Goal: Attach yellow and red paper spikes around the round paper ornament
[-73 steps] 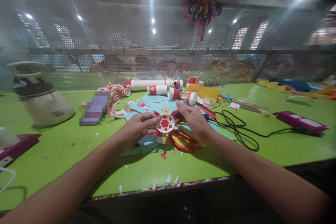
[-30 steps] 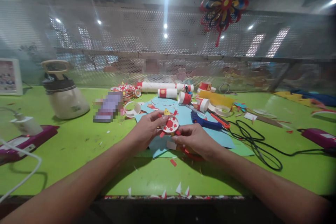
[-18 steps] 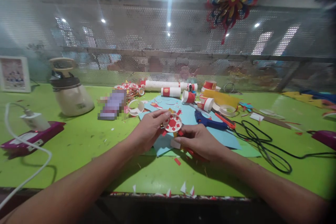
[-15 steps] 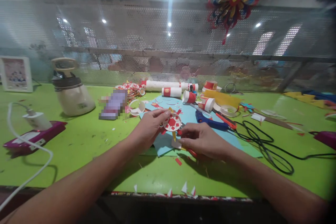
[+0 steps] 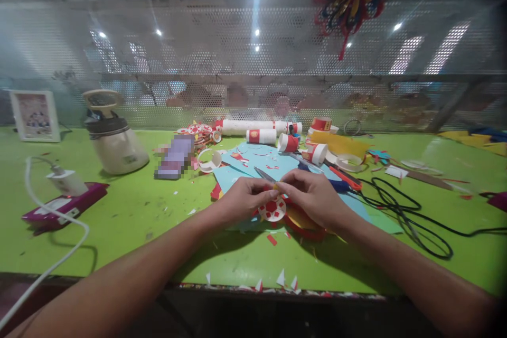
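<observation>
A round white paper disc (image 5: 272, 209) with a red pattern hangs just below my fingertips. My left hand (image 5: 247, 195) is closed in a pinch on its upper edge. Close against it, my right hand (image 5: 307, 190) is also pinched, with a tiny yellow piece between the fingertips of both hands. Red-handled scissors (image 5: 307, 228) lie under my right hand, their blades pointing up from behind my fingers. Light blue paper (image 5: 253, 156) is spread beneath and behind the hands.
Paper cups (image 5: 261, 136) and a blue glue gun (image 5: 338, 185) lie behind. At left are a phone (image 5: 174, 156), a beige jug (image 5: 119, 145) and a purple power strip (image 5: 65, 208). A black cable (image 5: 396, 216) coils at right.
The disc has moved down and slightly right. My right hand has risen to meet my left at the disc's upper edge. Scissor blades now show behind the fingers.
</observation>
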Available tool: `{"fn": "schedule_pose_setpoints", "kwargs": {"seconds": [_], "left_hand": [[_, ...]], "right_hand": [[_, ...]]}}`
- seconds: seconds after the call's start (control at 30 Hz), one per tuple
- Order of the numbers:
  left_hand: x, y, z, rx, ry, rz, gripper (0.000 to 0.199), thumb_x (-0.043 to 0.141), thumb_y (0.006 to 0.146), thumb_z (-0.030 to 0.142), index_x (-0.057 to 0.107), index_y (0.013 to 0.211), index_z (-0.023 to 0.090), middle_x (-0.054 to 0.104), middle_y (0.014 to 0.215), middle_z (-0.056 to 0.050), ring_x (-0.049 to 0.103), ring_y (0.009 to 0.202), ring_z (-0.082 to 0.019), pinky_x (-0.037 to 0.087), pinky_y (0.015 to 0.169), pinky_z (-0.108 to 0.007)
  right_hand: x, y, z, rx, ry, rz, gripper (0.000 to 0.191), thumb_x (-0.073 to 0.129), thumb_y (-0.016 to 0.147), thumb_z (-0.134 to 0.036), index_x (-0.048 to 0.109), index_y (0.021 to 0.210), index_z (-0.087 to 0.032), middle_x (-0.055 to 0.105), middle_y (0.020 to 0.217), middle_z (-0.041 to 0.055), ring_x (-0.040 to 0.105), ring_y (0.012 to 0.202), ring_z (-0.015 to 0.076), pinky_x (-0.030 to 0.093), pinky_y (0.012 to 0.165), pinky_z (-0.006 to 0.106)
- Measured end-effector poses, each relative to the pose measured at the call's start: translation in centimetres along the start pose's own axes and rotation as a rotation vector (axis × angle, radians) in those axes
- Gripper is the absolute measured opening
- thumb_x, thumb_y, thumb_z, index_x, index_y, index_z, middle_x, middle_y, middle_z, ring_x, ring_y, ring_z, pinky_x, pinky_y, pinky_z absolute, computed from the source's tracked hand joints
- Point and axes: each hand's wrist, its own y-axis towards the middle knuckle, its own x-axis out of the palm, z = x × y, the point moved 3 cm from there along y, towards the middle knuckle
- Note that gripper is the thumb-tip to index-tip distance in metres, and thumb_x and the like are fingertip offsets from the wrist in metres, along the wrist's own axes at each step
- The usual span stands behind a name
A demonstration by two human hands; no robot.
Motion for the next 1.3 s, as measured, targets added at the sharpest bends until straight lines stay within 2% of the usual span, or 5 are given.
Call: {"fn": "schedule_pose_setpoints", "kwargs": {"seconds": [0.43,0.67,0.87,1.13,1.3], "left_hand": [[-0.3,0.0,-0.1,-0.013,0.026,0.078,0.019,0.062,0.076,0.033,0.072,0.075,0.017,0.062,0.059,-0.001,0.042,0.047,-0.009,0.032,0.046,-0.021],[-0.1,-0.2,0.2,-0.13,-0.058,0.116,0.018,0.067,0.072,0.033,0.072,0.07,0.016,0.063,0.058,-0.001,0.047,0.049,-0.01,0.034,0.048,-0.022],[0.0,-0.2,-0.1,-0.191,-0.185,0.101,0.017,0.07,0.07,0.032,0.069,0.064,0.016,0.063,0.057,-0.001,0.049,0.049,-0.01,0.034,0.048,-0.021],[0.0,-0.2,0.0,-0.222,-0.107,0.089,0.023,0.07,0.069,0.037,0.067,0.066,0.014,0.061,0.056,-0.001,0.047,0.049,-0.01,0.034,0.049,-0.022],[0.0,-0.3,-0.1,-0.211,0.003,0.069,0.024,0.066,0.073,0.037,0.066,0.068,0.014,0.061,0.061,-0.001,0.049,0.054,-0.011,0.036,0.053,-0.023]], "right_hand": [[0.6,-0.1,1.2,0.316,0.45,-0.004,0.029,0.066,0.071,-0.042,0.057,0.063,-0.016,0.055,0.061,-0.0008,0.048,0.055,0.0111,0.04,0.054,0.026],[0.7,-0.2,1.3,0.345,0.7,-0.042,0.025,0.071,0.068,-0.036,0.057,0.062,-0.016,0.055,0.06,-0.0005,0.049,0.058,0.0114,0.041,0.059,0.028],[0.1,0.1,1.5,0.278,0.67,-0.006,0.026,0.066,0.074,-0.036,0.057,0.061,-0.015,0.054,0.062,-0.0005,0.048,0.058,0.0103,0.04,0.061,0.027],[0.3,-0.2,0.5,0.211,0.363,-0.022,0.023,0.062,0.076,-0.035,0.06,0.065,-0.015,0.054,0.063,0.0,0.046,0.06,0.0111,0.036,0.053,0.024],[0.6,-0.2,1.0,0.319,0.549,-0.025,0.019,0.064,0.072,-0.028,0.058,0.06,-0.014,0.053,0.057,-0.0014,0.045,0.053,0.0089,0.035,0.053,0.023]]}}
